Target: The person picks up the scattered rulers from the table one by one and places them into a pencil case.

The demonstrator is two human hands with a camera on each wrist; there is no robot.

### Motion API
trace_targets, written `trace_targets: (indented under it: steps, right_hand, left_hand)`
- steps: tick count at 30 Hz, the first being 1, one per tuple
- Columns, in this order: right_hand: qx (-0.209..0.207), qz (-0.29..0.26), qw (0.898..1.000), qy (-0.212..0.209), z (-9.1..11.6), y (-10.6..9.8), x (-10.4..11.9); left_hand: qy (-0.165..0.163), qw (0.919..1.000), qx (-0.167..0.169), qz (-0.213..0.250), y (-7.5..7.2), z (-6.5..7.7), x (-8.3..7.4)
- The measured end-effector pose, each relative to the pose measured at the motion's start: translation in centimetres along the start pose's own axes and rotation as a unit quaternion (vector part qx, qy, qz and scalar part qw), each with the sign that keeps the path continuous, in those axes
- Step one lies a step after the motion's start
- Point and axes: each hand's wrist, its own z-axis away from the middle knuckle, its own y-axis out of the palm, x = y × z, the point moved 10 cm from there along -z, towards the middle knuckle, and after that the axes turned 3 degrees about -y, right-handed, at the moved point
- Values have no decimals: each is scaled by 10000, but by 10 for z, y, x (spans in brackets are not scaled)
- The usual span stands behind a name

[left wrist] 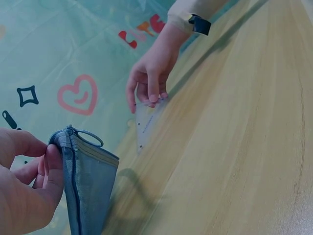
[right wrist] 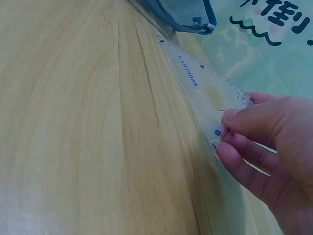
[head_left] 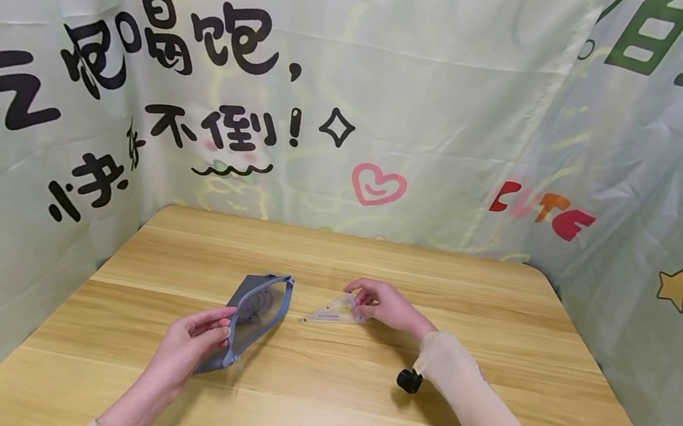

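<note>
A blue-grey mesh zip pouch [head_left: 261, 317] stands with its mouth open toward the right, and something round with markings shows dimly inside it. My left hand [head_left: 193, 341] pinches the near rim of the pouch between thumb and fingers. To the right, my right hand [head_left: 390, 307] holds a clear plastic set square [right wrist: 200, 88] by its short end, thumb on one face and fingers behind. The set square's narrow tip points left at the pouch's opening, with a small gap between. In the left wrist view the zip pull [left wrist: 90, 137] hangs at the pouch's top corner.
Both hands work above a wooden table [head_left: 355, 402] with rounded far corners. Printed cloth [head_left: 335, 61] hangs behind it and along both sides. A small black camera [head_left: 409, 380] is strapped at the right wrist.
</note>
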Motion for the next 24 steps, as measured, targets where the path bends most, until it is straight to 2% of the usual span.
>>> trace_targets:
  steps: [5,14,24]
  right_hand:
    - [-34,-354,9993,123,2,1,1]
    - [-264,-420,9986,201,4,1,0]
    - [-530,-835,9948,262,10,-2,6]
  left_hand:
    - [-8,10000,-8,35,-1,0,0]
    - [-12,10000,-29,75,-1,0,-1]
    - [18,10000,-4,82,0,0,-1]
